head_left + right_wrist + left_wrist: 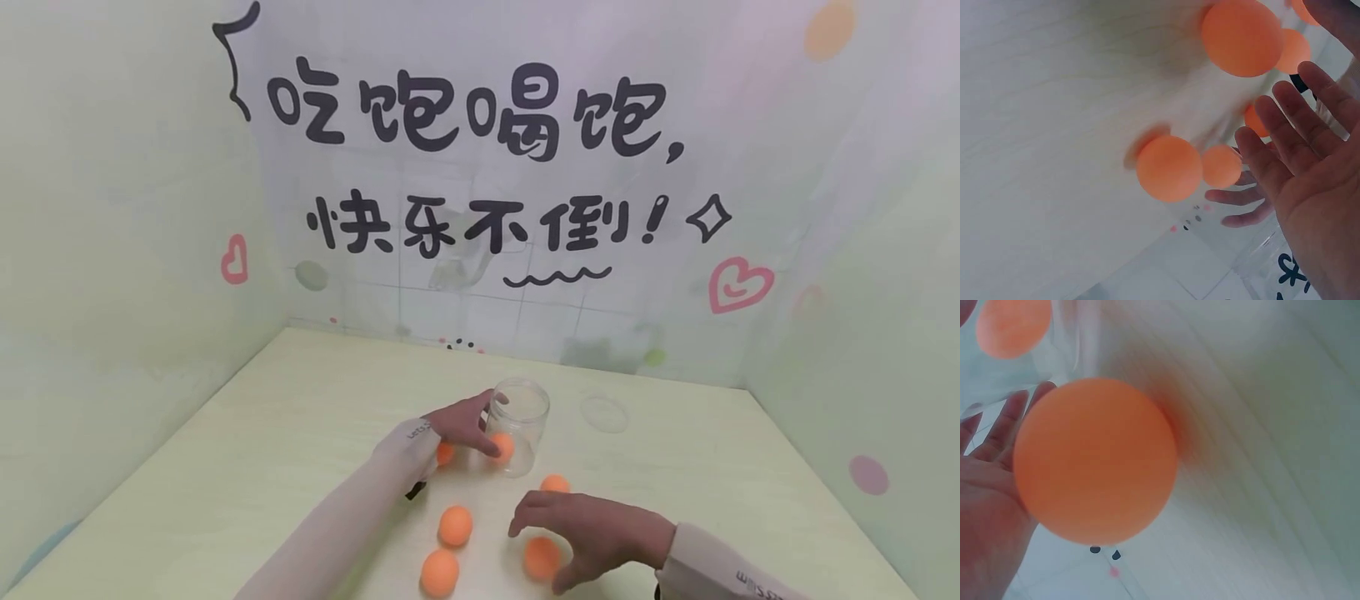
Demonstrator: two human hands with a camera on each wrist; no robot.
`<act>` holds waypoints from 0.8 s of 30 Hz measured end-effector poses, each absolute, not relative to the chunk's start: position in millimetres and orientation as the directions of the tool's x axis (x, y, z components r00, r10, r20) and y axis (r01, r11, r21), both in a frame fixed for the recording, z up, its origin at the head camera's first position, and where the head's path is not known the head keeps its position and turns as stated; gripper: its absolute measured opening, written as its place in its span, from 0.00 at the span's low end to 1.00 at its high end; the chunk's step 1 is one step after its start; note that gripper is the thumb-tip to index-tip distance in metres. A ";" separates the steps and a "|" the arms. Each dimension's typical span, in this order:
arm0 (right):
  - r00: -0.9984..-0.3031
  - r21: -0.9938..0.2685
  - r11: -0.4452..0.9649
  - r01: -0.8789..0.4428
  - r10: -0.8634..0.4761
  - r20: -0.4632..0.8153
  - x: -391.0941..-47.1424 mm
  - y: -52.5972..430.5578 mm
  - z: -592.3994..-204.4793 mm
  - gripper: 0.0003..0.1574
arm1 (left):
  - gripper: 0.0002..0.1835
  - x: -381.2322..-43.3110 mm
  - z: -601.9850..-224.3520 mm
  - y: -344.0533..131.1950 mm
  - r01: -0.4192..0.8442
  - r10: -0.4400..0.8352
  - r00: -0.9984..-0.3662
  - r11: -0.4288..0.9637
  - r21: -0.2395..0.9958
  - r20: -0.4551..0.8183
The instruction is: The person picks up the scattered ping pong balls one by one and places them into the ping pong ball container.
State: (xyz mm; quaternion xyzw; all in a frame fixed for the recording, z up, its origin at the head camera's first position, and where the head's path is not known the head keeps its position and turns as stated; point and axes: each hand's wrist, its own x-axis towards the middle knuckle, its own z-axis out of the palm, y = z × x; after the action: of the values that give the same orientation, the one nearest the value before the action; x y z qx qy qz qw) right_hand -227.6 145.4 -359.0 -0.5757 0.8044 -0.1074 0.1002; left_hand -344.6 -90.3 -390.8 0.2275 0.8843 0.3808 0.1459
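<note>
A clear jar (525, 429) without a lid stands on the table, with one orange ball (503, 448) seen low inside it. My left hand (461, 423) holds the jar from its left side, thumb in front and fingers round the back. Another orange ball (1095, 461) lies by the left wrist, close to the palm. With fingers spread and slightly bent, my right hand (600, 529) hovers around an orange ball (542, 558) and does not visibly touch it. Just beyond its fingers sits one more ball (555, 484).
Two orange balls, a farther one (455, 526) and a nearer one (439, 572), lie together near the table's front. A clear round lid (604, 413) lies flat to the right of the jar. Printed walls (480, 317) enclose the pale table (300, 400) at the back and sides.
</note>
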 end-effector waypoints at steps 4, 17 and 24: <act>-0.299 -0.275 0.289 -0.917 -0.954 -0.006 -226.5 144.4 -368.1 0.36 | 0.41 -344.2 -390.5 -90.2 0.290 0.512 -0.855 0.605 0.741 -0.084; -0.292 -0.238 0.284 -0.929 -0.956 0.000 -224.8 146.7 -387.3 0.30 | 0.41 -344.0 -388.9 -89.1 0.272 0.493 -0.863 0.633 0.725 -0.106; -0.260 -0.246 0.256 -0.935 -0.965 -0.013 -226.9 145.9 -389.9 0.25 | 0.40 -343.4 -389.7 -90.4 0.290 0.509 -0.856 0.616 0.733 -0.089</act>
State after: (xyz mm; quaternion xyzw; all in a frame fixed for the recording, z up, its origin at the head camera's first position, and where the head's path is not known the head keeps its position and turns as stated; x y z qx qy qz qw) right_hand -226.9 145.9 -389.9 -0.6028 0.7882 -0.0943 0.0806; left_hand -343.4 -90.4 -389.7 0.2252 0.8869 0.3762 0.1456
